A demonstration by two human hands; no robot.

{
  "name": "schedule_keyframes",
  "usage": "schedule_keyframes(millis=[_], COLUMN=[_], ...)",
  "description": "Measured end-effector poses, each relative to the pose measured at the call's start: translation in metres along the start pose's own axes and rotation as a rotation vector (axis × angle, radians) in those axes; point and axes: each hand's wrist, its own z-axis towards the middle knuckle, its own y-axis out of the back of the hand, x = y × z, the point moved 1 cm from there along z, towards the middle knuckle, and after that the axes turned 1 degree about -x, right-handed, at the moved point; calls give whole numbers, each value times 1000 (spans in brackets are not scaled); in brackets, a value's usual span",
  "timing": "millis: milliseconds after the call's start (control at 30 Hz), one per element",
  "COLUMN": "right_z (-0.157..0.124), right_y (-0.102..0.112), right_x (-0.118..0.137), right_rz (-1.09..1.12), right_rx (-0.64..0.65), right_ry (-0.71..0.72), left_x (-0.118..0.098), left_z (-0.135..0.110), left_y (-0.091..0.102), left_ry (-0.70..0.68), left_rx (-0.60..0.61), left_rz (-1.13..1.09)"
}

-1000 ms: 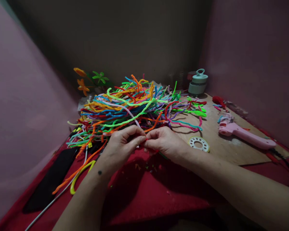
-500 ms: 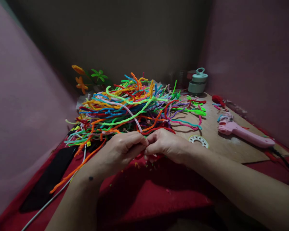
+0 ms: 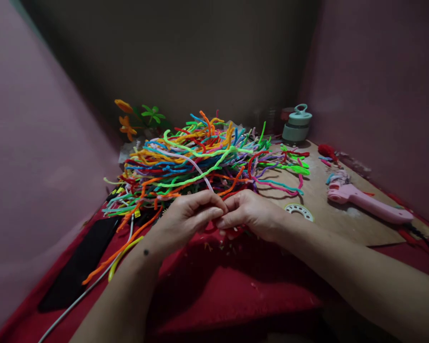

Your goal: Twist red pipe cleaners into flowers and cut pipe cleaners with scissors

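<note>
In the middle of the head view, my left hand [image 3: 195, 212] and my right hand [image 3: 252, 212] meet fingertip to fingertip over the red cloth. Both are closed in a pinch, thumbs against fingers, and whatever is between them is too small or hidden to make out. Just behind them rises a big heap of coloured pipe cleaners [image 3: 186, 164]. One pale lilac pipe cleaner [image 3: 199, 170] runs from the heap down behind my fingers; I cannot tell whether they touch it. Small scraps [image 3: 221, 247] lie below my hands.
At the right, a pink hot glue gun [image 3: 370, 202] with a cord lies on a wooden board [image 3: 343, 228], near a white ring-shaped spool [image 3: 299, 211]. A green-lidded jar [image 3: 296, 125] stands behind. A black phone-like slab [image 3: 80, 267] and white cable [image 3: 82, 297] lie left.
The view has shifted slightly, so everything sits a little further right. My left fingers have changed their bend, with the thumb now lying straighter. Both hands stay pinched together.
</note>
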Motion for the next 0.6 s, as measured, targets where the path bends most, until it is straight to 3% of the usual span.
schedule_keyframes(millis=[133, 233, 333, 467, 600], right_z=[0, 1, 4, 7, 7], right_y=[2, 4, 5, 4, 2], right_x=[2, 2, 1, -3, -6], right_rz=[36, 75, 76, 94, 119], right_rx=[-27, -52, -78, -78, -96], right_ry=[35, 76, 85, 32, -24], left_x=[10, 10, 5, 2, 6], left_z=[3, 5, 6, 4, 5], left_y=[-6, -10, -15, -22, -20], left_ry=[222, 276, 266, 130, 145], left_rx=[-93, -220, -361, -538, -548], left_rz=[-402, -500, -408, -79, -13])
